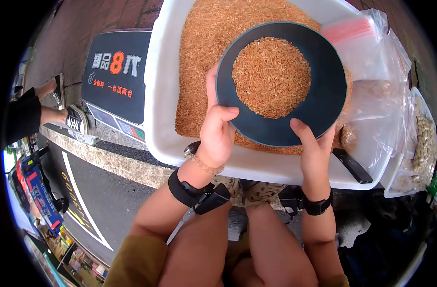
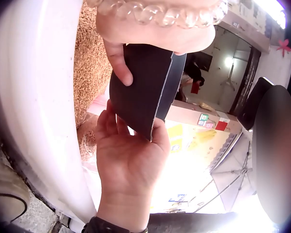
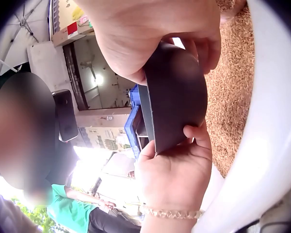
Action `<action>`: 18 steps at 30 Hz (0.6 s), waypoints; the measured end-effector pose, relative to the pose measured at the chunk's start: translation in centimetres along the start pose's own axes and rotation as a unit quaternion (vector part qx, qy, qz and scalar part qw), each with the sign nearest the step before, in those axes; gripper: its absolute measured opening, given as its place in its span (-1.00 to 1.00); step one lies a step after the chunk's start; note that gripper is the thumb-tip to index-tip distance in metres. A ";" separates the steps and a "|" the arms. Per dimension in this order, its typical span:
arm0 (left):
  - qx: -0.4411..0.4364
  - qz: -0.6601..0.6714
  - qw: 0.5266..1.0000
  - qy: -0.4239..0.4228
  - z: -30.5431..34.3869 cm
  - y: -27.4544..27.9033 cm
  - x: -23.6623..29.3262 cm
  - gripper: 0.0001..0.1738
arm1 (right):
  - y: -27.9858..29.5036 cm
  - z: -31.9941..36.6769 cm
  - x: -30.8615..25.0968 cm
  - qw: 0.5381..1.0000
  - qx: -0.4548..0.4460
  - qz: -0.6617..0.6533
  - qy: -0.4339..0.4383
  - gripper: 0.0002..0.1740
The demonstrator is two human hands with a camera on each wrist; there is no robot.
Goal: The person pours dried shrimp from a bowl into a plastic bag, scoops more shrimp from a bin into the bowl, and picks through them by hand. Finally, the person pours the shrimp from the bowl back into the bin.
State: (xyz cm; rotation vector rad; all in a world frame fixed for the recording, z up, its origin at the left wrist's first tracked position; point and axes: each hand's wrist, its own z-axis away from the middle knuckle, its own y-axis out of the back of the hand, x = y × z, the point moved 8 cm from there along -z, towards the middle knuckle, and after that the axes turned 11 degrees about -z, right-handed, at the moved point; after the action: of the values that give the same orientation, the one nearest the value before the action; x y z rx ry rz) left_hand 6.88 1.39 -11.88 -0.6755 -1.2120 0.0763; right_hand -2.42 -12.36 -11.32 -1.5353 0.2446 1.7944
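Note:
A dark blue-grey bowl (image 1: pixel 329 86) with a heap of brown, rice-like grains (image 1: pixel 271 76) in it is held over a white tub (image 1: pixel 156 95). My left hand (image 1: pixel 217 136) grips its near left side, thumb over the rim and fingers underneath. On the near right side, my right hand (image 1: pixel 315 153) grips the rim the same way. Both wrist views show the bowl's dark outer wall (image 2: pixel 140 82) between the two hands, with fingers curled against its underside. More of the same loose grains (image 1: pixel 204 57) fill the tub below.
Clear plastic bags (image 1: pixel 371 100) lie over the tub's right side, near a black flat object (image 1: pixel 352 166) on its rim. A black-topped scale (image 1: pixel 115 71) stands at the left. Bagged pale pieces (image 1: pixel 424 143) sit far right. Someone's shoes (image 1: pixel 76 119) show at left.

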 end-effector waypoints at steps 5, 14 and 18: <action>-0.049 -0.130 0.990 -0.001 -0.3 -1.5 0.7 -0.18 | -1.2 2.1 -7.3 0.864 0.090 0.331 0.368 -0.38; -0.118 -0.143 0.983 0.015 -0.2 -2.9 0.4 -0.16 | -7.8 0.5 -6.7 0.766 -0.129 0.546 0.314 -0.82; -0.122 -0.146 0.981 0.026 -0.3 -2.5 -0.1 -0.16 | -9.0 -0.1 -5.7 0.747 -0.161 0.559 0.323 -0.85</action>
State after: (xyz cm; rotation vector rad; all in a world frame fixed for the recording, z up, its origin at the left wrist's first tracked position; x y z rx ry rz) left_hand 6.35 -0.79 -10.74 -0.7009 -1.2698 -0.3385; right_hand 3.41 -8.46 -3.29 -2.5431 1.5477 2.0692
